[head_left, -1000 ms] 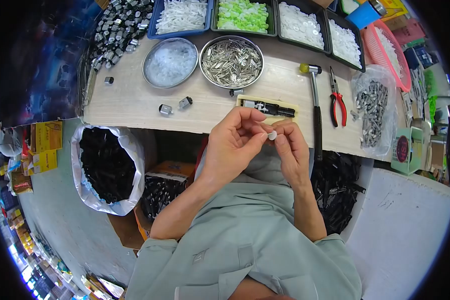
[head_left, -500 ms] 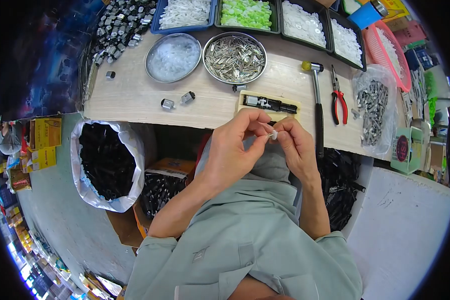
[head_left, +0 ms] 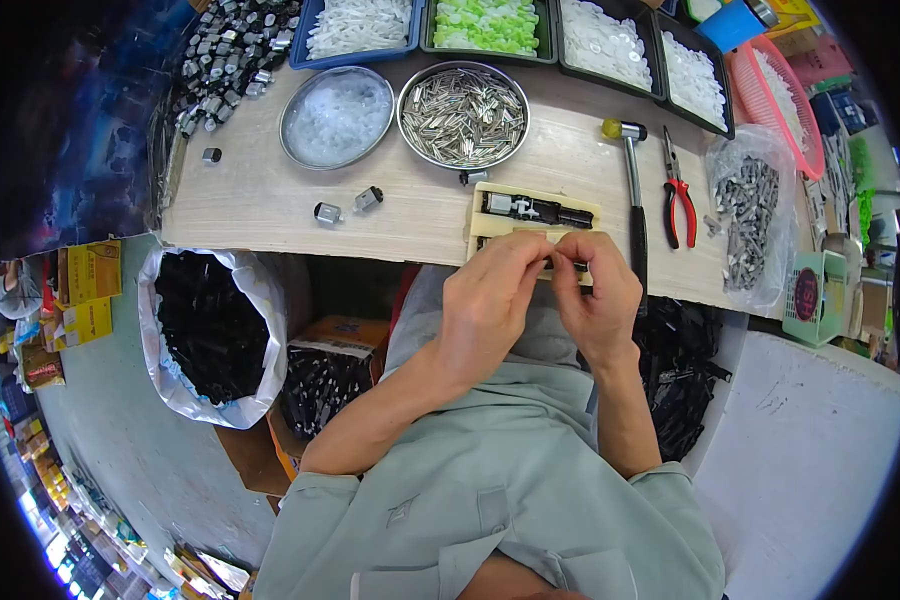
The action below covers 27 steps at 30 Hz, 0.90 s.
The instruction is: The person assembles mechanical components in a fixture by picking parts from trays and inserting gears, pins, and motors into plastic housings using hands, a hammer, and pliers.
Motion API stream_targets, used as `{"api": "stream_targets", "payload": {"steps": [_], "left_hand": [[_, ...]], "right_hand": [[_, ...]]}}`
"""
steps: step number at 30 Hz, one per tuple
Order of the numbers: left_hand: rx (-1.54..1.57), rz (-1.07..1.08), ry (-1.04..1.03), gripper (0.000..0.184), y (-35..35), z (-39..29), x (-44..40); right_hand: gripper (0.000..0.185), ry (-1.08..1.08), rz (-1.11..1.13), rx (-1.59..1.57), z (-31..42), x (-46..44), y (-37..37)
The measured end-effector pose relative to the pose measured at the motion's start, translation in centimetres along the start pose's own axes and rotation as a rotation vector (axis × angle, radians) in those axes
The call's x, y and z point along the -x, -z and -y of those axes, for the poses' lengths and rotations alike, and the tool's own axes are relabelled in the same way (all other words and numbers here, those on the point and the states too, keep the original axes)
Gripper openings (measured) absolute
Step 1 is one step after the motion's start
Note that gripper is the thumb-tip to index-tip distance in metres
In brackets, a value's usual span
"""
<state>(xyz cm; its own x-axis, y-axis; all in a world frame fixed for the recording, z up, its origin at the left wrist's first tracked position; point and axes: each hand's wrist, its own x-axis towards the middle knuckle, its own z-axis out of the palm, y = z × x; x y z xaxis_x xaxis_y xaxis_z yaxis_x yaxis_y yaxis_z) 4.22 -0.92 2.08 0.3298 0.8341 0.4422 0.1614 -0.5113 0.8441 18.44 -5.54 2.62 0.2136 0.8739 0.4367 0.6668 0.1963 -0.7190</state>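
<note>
My left hand [head_left: 488,298] and my right hand [head_left: 600,298] meet fingertip to fingertip over the front part of a cream-coloured fixture [head_left: 478,216] at the table's front edge. Both are closed in a pinch, and what sits between the fingertips is hidden. Under them, a dark piece in the fixture's front slot shows only in part. Just behind my fingers, the back slot bears a long black housing [head_left: 538,209] with a silver motor and white parts inside. A hammer [head_left: 635,190] with a black handle lies right of my right hand.
Red-handled pliers [head_left: 678,205] and a plastic bag of grey metal parts [head_left: 748,225] lie on the right. Two small motors [head_left: 348,205] lie left of the fixture. Behind stand a bowl of metal pins [head_left: 465,115], a bowl of clear pieces [head_left: 335,118] and several trays [head_left: 560,72].
Both hands have moved forward from the table's edge onto the fixture. The small white part with a thin pin, seen in my fingertips before, is now out of sight.
</note>
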Motion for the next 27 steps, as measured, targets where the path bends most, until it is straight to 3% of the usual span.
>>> {"api": "stream_targets", "payload": {"steps": [4, 9, 16, 23, 27], "left_hand": [[-0.196, 0.002, -0.186, 0.025, -0.7, 1.6, -0.5], [-0.401, 0.182, -0.285, 0.026, -0.4, 2.3, 0.1], [-0.474, 0.287, -0.261, 0.027, -0.6, 3.0, 0.2], [-0.709, 0.385, -0.213, 0.046, -1.7, 1.5, 1.7], [-0.754, 0.389, -0.227, 0.046, -2.5, 2.0, 2.8]], "right_hand": [[0.014, 0.109, 0.092, 0.275, -2.0, -1.8, 0.6], [0.014, 0.218, 0.22, 0.429, -3.2, -3.9, 0.4], [0.014, 0.207, 0.325, 0.346, -3.6, -4.8, 0.7], [0.01, 0.183, 0.348, 0.27, -4.2, -5.3, 1.0], [0.01, 0.164, 0.38, 0.191, -4.7, -5.6, 1.5]]}}
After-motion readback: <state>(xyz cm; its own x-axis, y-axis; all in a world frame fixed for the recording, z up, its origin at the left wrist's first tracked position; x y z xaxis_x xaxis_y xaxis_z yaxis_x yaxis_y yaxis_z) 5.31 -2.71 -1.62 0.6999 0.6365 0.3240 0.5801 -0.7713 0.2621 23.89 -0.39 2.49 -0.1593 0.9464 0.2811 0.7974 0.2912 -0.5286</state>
